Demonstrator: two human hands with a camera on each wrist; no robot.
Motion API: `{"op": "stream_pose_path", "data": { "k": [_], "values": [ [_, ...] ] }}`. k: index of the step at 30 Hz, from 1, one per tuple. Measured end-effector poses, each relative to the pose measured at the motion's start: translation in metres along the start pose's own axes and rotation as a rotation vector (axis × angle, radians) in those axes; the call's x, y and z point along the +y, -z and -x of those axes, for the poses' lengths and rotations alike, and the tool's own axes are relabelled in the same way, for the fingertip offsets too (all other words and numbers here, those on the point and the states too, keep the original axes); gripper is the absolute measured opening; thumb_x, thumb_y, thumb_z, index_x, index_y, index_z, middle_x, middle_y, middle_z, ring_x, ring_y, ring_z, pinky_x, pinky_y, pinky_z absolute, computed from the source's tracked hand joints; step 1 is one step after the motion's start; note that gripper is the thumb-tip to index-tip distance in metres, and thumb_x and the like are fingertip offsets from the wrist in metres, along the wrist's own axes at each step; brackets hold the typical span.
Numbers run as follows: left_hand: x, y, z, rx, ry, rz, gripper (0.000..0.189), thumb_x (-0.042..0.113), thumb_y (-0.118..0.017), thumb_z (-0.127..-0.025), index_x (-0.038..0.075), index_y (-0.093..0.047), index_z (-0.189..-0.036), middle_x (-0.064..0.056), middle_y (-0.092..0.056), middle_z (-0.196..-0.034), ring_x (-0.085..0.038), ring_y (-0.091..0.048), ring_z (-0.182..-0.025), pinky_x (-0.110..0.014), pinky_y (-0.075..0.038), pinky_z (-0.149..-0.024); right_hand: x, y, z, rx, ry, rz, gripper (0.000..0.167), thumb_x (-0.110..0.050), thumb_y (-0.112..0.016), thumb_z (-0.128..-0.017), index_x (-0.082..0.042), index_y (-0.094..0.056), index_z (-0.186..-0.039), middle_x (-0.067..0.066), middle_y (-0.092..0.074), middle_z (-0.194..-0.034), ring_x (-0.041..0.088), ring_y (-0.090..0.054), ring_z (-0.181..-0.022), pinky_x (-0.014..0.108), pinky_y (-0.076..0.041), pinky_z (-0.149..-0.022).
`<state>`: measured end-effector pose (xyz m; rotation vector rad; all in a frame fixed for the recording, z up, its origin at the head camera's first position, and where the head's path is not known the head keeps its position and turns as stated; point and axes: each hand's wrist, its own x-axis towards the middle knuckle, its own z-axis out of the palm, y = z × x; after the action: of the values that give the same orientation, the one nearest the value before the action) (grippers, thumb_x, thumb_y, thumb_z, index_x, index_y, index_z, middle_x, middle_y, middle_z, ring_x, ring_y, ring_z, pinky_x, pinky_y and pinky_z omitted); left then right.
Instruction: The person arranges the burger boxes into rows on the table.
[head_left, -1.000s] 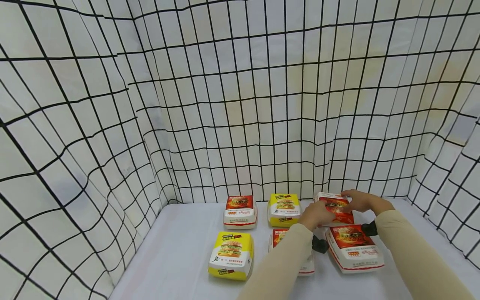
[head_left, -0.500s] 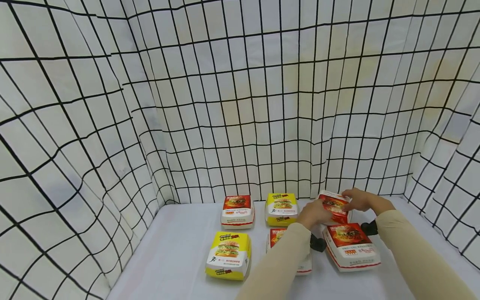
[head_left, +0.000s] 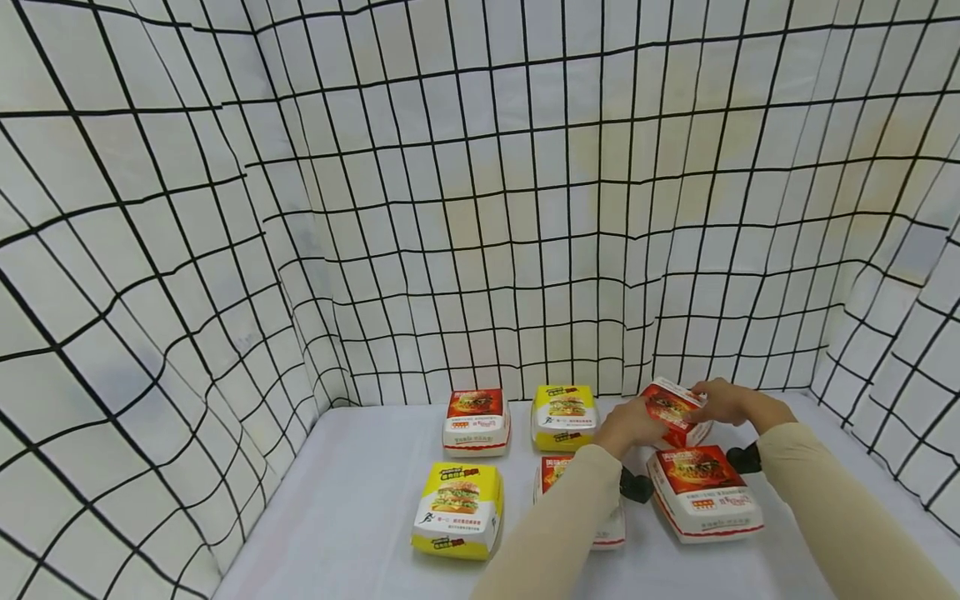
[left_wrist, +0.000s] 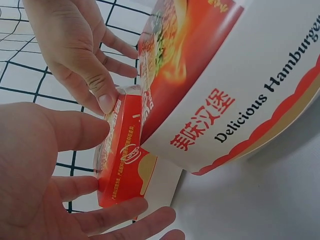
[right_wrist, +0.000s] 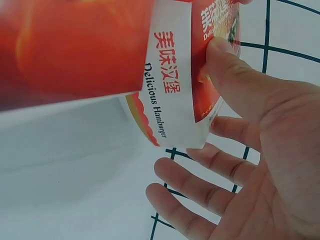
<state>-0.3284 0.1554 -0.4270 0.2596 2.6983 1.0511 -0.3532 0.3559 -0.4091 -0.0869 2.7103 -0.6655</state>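
Both hands are on a red-and-white hamburger box (head_left: 670, 411) at the back right of the table. My left hand (head_left: 630, 427) grips its left side; in the left wrist view the thumb and fingers (left_wrist: 82, 187) lie along the red side wall. From the right, my right hand (head_left: 729, 402) pinches the same box, thumb on the printed lid and other fingers spread around the far side, as the right wrist view shows. The box sits at an angle, one corner toward me. Just in front of it lies another red-and-white box (head_left: 705, 492), large in the left wrist view.
A red-and-white box (head_left: 476, 422) and a yellow burger box (head_left: 565, 418) stand in the back row. Nearer are another yellow box (head_left: 457, 510) and a red-and-white box (head_left: 553, 472), partly hidden by my left sleeve. White walls with black netting (head_left: 487, 325) enclose the table (head_left: 360, 500).
The held box has turned between my hands, from nearly square-on to a clear angle. The other boxes keep their places; the head view has shifted slightly.
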Motion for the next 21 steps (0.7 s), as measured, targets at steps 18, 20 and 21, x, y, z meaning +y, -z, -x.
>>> {"op": "stream_pose_path", "data": {
  "k": [18, 20, 21],
  "values": [
    [0.0004, 0.0015, 0.0013, 0.007, 0.055, -0.014, 0.054, 0.038, -0.077, -0.087, 0.025, -0.062, -0.137, 0.000, -0.069, -0.126, -0.021, -0.061, -0.104, -0.043, -0.051, -0.097, -0.0030, 0.0061, 0.0033, -0.072, -0.001, 0.075, 0.063, -0.026, -0.064, -0.100, 0.018, -0.041, -0.140, 0.040, -0.057, -0.128, 0.047, -0.069, -0.098, 0.064, -0.055, -0.087],
    [0.0001, 0.0011, 0.0009, 0.004, 0.048, -0.014, 0.052, 0.035, -0.077, -0.087, 0.024, -0.064, -0.135, 0.000, -0.070, -0.122, -0.021, -0.060, -0.099, -0.041, -0.051, -0.094, -0.0022, 0.0055, 0.0036, -0.074, 0.003, 0.077, 0.060, -0.025, -0.064, -0.101, 0.017, -0.043, -0.138, 0.035, -0.063, -0.119, 0.042, -0.071, -0.095, 0.061, -0.056, -0.086],
    [0.0000, 0.0007, 0.0007, 0.002, 0.048, -0.011, 0.051, 0.034, -0.078, -0.086, 0.023, -0.064, -0.134, 0.000, -0.070, -0.120, -0.021, -0.059, -0.097, -0.040, -0.051, -0.093, -0.0021, 0.0051, 0.0039, -0.074, 0.008, 0.079, 0.059, -0.025, -0.064, -0.101, 0.017, -0.044, -0.137, 0.033, -0.065, -0.115, 0.040, -0.071, -0.094, 0.060, -0.057, -0.085]
  ]
}}
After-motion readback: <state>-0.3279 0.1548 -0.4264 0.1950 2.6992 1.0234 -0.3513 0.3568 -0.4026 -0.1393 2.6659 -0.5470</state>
